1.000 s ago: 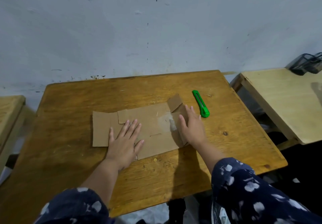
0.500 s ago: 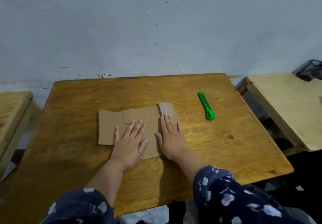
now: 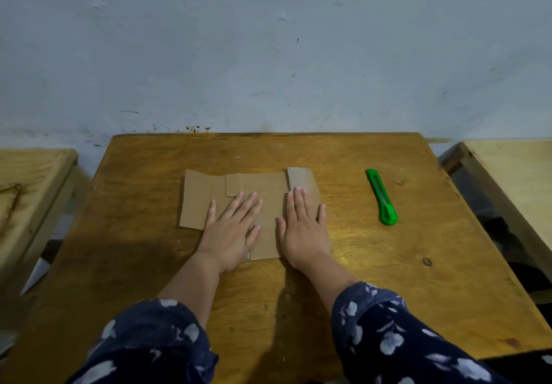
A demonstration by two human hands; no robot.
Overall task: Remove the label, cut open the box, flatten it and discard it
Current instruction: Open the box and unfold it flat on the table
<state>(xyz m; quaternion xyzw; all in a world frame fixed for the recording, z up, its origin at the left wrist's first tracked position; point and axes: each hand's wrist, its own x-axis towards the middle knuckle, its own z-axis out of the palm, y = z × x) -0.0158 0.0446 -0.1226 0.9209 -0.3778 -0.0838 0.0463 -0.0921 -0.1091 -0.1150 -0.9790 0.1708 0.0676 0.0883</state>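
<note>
A brown cardboard box (image 3: 197, 198) lies flattened on the wooden table (image 3: 373, 279), its right part folded over onto the middle. My left hand (image 3: 233, 228) rests palm down on the left half, fingers spread. My right hand (image 3: 303, 225) presses flat on the folded right part, fingers together and pointing away from me. Neither hand grips anything. A green utility knife (image 3: 382, 197) lies on the table to the right of the box, clear of my right hand. No label is visible on the cardboard.
A grey wall stands right behind the table's far edge. A second wooden table (image 3: 33, 180) stands to the left and a paler one (image 3: 519, 168) to the right, each across a narrow gap.
My right hand has folded the box's right part leftward over the middle and now presses it flat. The raised flap is down. My left hand has stayed in place. My view has dropped and centred.
</note>
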